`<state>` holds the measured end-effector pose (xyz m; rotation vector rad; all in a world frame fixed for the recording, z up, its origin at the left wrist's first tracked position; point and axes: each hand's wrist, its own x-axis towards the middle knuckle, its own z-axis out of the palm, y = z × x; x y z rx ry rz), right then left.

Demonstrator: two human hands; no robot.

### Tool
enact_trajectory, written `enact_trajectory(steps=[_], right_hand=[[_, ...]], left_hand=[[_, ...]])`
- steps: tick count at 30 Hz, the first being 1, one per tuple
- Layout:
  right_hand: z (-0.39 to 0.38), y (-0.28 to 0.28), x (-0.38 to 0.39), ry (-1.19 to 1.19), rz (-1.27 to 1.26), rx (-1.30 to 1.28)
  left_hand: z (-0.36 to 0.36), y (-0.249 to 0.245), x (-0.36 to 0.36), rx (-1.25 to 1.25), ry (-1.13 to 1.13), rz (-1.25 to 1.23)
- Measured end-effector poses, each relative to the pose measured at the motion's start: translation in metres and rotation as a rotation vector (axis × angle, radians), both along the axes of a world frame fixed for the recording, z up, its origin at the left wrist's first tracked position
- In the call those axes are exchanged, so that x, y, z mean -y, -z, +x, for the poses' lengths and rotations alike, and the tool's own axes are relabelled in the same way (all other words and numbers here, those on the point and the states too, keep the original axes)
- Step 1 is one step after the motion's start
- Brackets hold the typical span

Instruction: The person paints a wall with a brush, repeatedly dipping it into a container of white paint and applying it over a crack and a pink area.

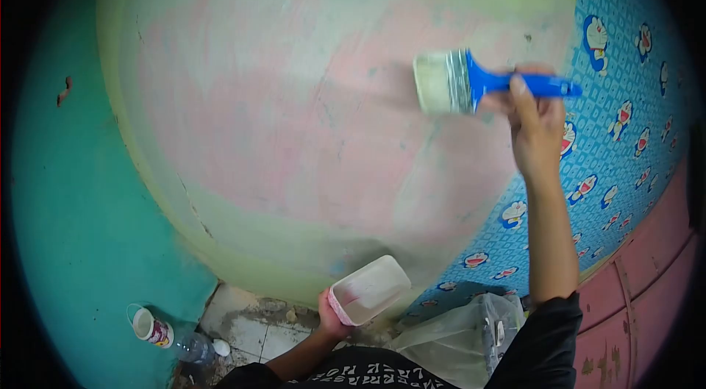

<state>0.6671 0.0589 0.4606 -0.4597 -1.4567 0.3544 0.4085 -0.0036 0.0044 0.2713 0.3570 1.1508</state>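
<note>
My right hand [535, 113] is closed around the blue handle of a wide paintbrush [446, 83]. Its pale bristles point left and sit close over the patchy pink and pale green wall [294, 117]. Low in the view, my left hand [334, 318] grips a small rectangular plastic tub [370, 290] by its pink-patterned side. The tub is tilted toward me, with whitish residue and a pinkish smear inside. Most of the left fingers are hidden behind the tub.
Blue cartoon wallpaper [618, 117] covers the wall at right, beside pink panels [632, 301]. A teal wall [81, 190] stands at left. On the tiled floor [254, 334] are a small white bucket [152, 328], a clear plastic bottle [193, 348] and a clear plastic bag [448, 341].
</note>
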Motion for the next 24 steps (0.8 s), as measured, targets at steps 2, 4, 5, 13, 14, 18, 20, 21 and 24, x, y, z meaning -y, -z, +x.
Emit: enact_trajectory(steps=[2, 4, 5, 13, 14, 18, 20, 21, 24], right_hand=[[-0.008, -0.049, -0.012, 0.080, 0.142, 0.103], [-0.020, -0.096, -0.022, 0.166, 0.360, 0.185], [-0.024, -0.116, -0.026, 0.215, 0.435, 0.230], [-0.036, -0.199, -0.040, 0.849, 0.770, 0.617], [-0.036, -0.192, -0.044, 0.930, 0.696, 0.661], [-0.046, -0.135, -0.049, 0.891, 0.697, 0.819], [-0.057, -0.094, -0.045, 0.799, 0.654, 0.947], [-0.061, -0.078, -0.042, 0.733, 0.655, 1.015], [-0.080, -0.061, -0.018, 0.541, 0.289, 0.965]], left_hand=[[-0.009, -0.011, 0.001, 0.002, -0.007, -0.028], [-0.018, -0.011, -0.003, 0.006, 0.006, -0.027], [-0.022, -0.011, -0.005, 0.004, 0.008, -0.014], [-0.051, -0.016, -0.003, -0.088, 0.040, -0.003], [-0.055, -0.016, 0.000, -0.096, 0.044, 0.001], [-0.070, 0.002, -0.001, -0.056, 0.045, -0.012], [-0.073, 0.002, -0.002, -0.054, 0.040, -0.004], [-0.076, -0.001, -0.001, -0.068, 0.033, -0.005], [-0.080, 0.003, -0.004, -0.045, 0.052, -0.002]])
